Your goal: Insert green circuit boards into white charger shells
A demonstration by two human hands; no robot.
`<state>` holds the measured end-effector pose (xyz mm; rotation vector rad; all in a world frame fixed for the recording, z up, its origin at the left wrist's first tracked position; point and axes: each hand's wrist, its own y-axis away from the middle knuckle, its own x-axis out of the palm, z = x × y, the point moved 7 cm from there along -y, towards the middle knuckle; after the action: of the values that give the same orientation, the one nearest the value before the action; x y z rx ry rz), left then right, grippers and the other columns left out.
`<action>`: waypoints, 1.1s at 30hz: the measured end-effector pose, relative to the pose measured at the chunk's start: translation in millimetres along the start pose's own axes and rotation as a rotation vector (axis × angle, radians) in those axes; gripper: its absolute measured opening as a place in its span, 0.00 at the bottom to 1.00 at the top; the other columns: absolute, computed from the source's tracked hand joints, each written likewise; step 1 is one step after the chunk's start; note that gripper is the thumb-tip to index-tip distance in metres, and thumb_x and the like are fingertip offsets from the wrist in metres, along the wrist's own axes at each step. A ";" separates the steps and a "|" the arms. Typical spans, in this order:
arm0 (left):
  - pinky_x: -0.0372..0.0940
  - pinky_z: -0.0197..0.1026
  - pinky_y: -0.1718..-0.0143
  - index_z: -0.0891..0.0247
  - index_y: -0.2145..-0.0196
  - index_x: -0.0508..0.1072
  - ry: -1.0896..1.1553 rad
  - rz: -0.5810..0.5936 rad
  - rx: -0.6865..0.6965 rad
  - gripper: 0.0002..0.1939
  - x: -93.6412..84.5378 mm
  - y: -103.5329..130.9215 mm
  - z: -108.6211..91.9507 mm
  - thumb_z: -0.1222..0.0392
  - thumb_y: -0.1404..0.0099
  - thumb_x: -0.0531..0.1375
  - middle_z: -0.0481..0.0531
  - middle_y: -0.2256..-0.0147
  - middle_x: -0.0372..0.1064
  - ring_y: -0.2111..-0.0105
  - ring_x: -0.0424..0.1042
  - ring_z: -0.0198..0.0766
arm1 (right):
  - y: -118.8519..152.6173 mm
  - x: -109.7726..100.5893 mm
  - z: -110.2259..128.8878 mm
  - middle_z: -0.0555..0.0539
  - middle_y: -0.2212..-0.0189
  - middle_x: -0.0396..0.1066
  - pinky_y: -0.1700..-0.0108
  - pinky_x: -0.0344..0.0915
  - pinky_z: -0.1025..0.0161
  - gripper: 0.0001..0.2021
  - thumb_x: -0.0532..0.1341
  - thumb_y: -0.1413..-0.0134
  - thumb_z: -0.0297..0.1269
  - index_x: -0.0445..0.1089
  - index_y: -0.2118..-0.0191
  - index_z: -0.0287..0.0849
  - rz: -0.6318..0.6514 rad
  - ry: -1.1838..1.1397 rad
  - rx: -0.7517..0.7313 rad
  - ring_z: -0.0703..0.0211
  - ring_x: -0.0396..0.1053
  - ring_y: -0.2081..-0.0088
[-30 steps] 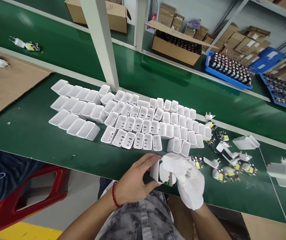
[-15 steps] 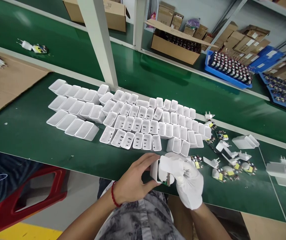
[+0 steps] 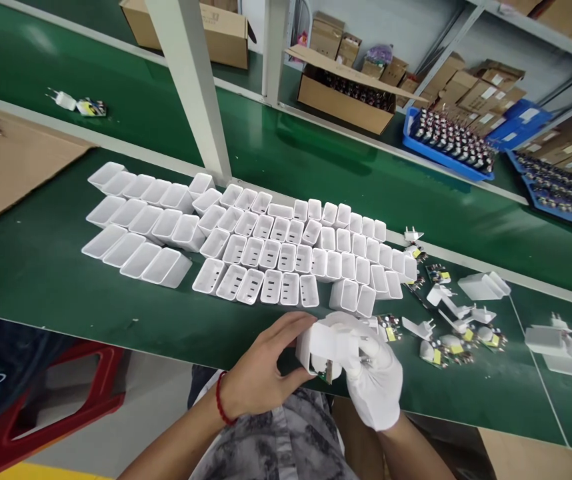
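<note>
My bare left hand (image 3: 259, 377), a red cord on its wrist, wraps round a white plastic charger housing (image 3: 304, 348) above the table's front edge. A green circuit board (image 3: 325, 377) sticks out of the housing's open end. In my white-gloved right hand (image 3: 377, 383) is a white plug cap (image 3: 335, 341) with two metal pins, held against that end and tilted. How far the board sits inside is hidden. Just beyond my hands stand rows of open white housings (image 3: 249, 285), several with small slots in their walls.
Loose circuit boards (image 3: 453, 348) and white plug caps (image 3: 421, 328) lie to the right on the green table (image 3: 166, 327). A post (image 3: 189, 87) rises behind the housings. Blue trays (image 3: 449, 150) and an open carton (image 3: 343, 100) stand on the back shelf. Cardboard (image 3: 16, 160) covers the left.
The plug cap has turned and moved closer over the housing's open end, covering more of the board. Both hands keep their hold. The whole view has shifted slightly.
</note>
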<state>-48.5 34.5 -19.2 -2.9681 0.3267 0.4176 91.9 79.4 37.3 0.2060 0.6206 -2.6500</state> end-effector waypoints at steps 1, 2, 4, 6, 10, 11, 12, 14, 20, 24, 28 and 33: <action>0.65 0.41 0.43 0.56 0.38 0.59 -0.007 -0.001 0.008 0.30 0.0 0.0 0.2 0.61 0.36 0.63 0.57 0.40 0.58 0.40 0.62 0.44 | 0.4 0.3 -0.1 0.44 0.56 0.72 0.51 0.68 0.54 0.13 0.54 0.33 0.34 0.68 0.47 0.55 0.011 0.011 -0.007 0.54 0.71 0.54; 0.65 0.41 0.43 0.55 0.38 0.59 -0.013 -0.001 0.014 0.30 0.2 0.0 0.5 0.61 0.36 0.63 0.57 0.39 0.58 0.40 0.61 0.44 | 1.0 0.8 -0.1 0.44 0.56 0.72 0.50 0.68 0.54 0.14 0.54 0.33 0.35 0.68 0.46 0.55 0.026 0.027 -0.015 0.53 0.71 0.54; 0.64 0.40 0.42 0.54 0.38 0.58 -0.024 -0.003 0.028 0.30 0.1 -0.1 1.0 0.62 0.36 0.63 0.55 0.39 0.57 0.39 0.61 0.43 | 2.2 1.0 0.3 0.44 0.56 0.72 0.50 0.67 0.54 0.14 0.54 0.33 0.36 0.67 0.45 0.55 0.042 0.063 -0.029 0.53 0.71 0.54; 0.63 0.40 0.41 0.51 0.38 0.58 -0.034 -0.008 0.045 0.31 -0.6 -0.5 0.3 0.62 0.36 0.63 0.53 0.39 0.58 0.39 0.61 0.42 | 2.4 0.8 0.8 0.45 0.56 0.72 0.50 0.67 0.54 0.15 0.54 0.33 0.35 0.67 0.44 0.55 0.048 0.094 -0.033 0.53 0.70 0.53; 0.60 0.40 0.39 0.51 0.39 0.58 -0.041 -0.021 0.081 0.31 -1.1 -1.2 -6.3 0.64 0.36 0.63 0.52 0.40 0.58 0.40 0.61 0.40 | 0.5 2.0 4.0 0.46 0.54 0.72 0.47 0.66 0.56 0.15 0.56 0.35 0.32 0.67 0.45 0.52 0.066 0.102 -0.076 0.56 0.69 0.50; 0.60 0.40 0.39 0.52 0.40 0.59 -0.030 -0.031 0.086 0.29 -0.8 -1.2 -8.3 0.64 0.36 0.63 0.52 0.41 0.59 0.40 0.61 0.40 | 0.5 2.9 2.8 0.47 0.52 0.72 0.45 0.66 0.57 0.16 0.58 0.36 0.32 0.68 0.45 0.52 0.080 0.112 -0.069 0.57 0.68 0.49; 0.61 0.40 0.40 0.52 0.41 0.60 -0.002 -0.044 0.084 0.28 -0.2 -1.1 -9.6 0.64 0.36 0.63 0.53 0.41 0.59 0.40 0.61 0.40 | 1.1 4.2 -2.2 0.47 0.50 0.71 0.44 0.65 0.57 0.17 0.60 0.37 0.32 0.68 0.45 0.53 0.102 0.111 -0.013 0.57 0.68 0.47; 0.64 0.40 0.42 0.52 0.41 0.60 0.082 -0.084 0.058 0.28 1.6 -0.9 -8.6 0.63 0.37 0.64 0.54 0.42 0.59 0.41 0.62 0.41 | 7.4 7.1 -21.5 0.47 0.44 0.66 0.41 0.63 0.55 0.20 0.61 0.37 0.35 0.65 0.41 0.56 0.149 0.048 0.218 0.56 0.65 0.43; 0.65 0.44 0.44 0.55 0.43 0.60 0.243 -0.192 0.006 0.29 11.9 -2.5 4.3 0.67 0.40 0.64 0.56 0.45 0.57 0.45 0.64 0.42 | 34.4 13.1 -40.0 0.42 0.35 0.50 0.31 0.46 0.48 0.29 0.60 0.38 0.43 0.55 0.33 0.51 0.196 0.135 0.332 0.48 0.47 0.32; 0.61 0.48 0.42 0.57 0.44 0.61 0.162 -0.220 0.068 0.27 15.7 -0.4 -2.9 0.67 0.40 0.63 0.58 0.46 0.57 0.44 0.62 0.45 | 43.5 14.1 -34.7 0.46 0.38 0.54 0.34 0.53 0.59 0.29 0.59 0.36 0.40 0.52 0.32 0.58 0.204 0.163 0.322 0.56 0.54 0.36; 0.60 0.49 0.41 0.52 0.42 0.56 0.264 -0.199 0.097 0.31 15.8 3.9 -7.8 0.69 0.39 0.61 0.58 0.43 0.50 0.39 0.57 0.46 | 51.6 18.8 -38.6 0.49 0.33 0.49 0.33 0.50 0.58 0.30 0.57 0.34 0.41 0.47 0.30 0.60 0.283 -0.086 0.510 0.56 0.50 0.33; 0.57 0.50 0.38 0.53 0.39 0.59 0.412 -0.002 0.045 0.28 17.8 0.9 -2.2 0.64 0.34 0.61 0.58 0.40 0.52 0.37 0.56 0.48 | 56.1 13.4 -54.3 0.44 0.39 0.58 0.35 0.55 0.53 0.34 0.61 0.37 0.45 0.48 0.30 0.51 0.282 -0.186 0.597 0.50 0.58 0.38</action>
<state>-31.5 29.8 -22.2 -2.9885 0.3655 -0.2062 106.0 53.4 -36.2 0.1927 -0.2558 -2.4640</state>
